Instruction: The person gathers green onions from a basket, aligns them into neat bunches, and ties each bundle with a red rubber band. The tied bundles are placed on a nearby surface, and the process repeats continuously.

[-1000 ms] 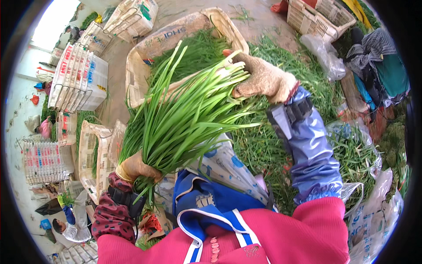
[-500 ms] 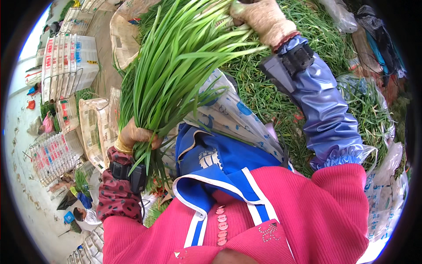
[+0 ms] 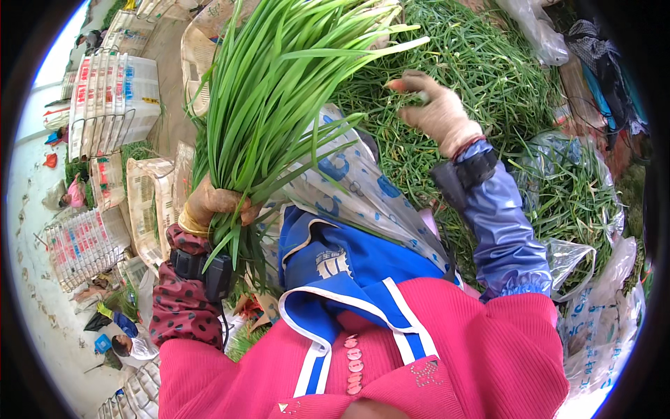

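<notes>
My left hand [image 3: 225,204], in a worn tan glove, is closed round a large bunch of long, flat green leaves [image 3: 269,98] with pale stem ends at the top. My right hand [image 3: 436,112], in a cream knitted glove with an orange fingertip, is off the bunch, a little below and right of its pale ends, fingers curved and apart. Under it spreads a thick pile of loose cut greens [image 3: 502,84]. A patterned plastic cover [image 3: 370,202] lies over my lap.
Plastic crates [image 3: 112,98] stand stacked at left, with more crates [image 3: 150,209] nearer me. A co-worker [image 3: 132,346] is at the lower left. Plastic bags [image 3: 593,321] with greens lie at right. Dark cloths [image 3: 593,63] hang at the upper right.
My right hand has let go of the bunch and dropped below its pale ends, its fingers loosened. The bunch, still in my left hand, stands more upright than a second ago.
</notes>
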Action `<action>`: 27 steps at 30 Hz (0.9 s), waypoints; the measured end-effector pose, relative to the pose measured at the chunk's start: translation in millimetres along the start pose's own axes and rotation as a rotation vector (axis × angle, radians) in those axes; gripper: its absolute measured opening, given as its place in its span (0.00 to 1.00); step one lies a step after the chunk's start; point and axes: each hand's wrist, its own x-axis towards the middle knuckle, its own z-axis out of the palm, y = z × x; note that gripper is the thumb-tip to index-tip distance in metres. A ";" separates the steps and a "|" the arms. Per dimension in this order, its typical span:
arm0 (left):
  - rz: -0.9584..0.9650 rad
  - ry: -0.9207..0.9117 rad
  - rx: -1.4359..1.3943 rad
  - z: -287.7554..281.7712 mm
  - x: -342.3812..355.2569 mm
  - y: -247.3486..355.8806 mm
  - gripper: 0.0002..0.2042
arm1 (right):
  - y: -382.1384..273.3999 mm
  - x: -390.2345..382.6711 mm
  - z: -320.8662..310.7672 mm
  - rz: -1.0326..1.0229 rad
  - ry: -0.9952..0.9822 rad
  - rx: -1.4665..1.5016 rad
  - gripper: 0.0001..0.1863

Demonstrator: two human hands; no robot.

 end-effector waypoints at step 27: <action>0.300 0.579 1.652 65.3 -48.6 -105.3 0.45 | 3.8 60.4 120.8 -0.059 -0.972 1.927 0.42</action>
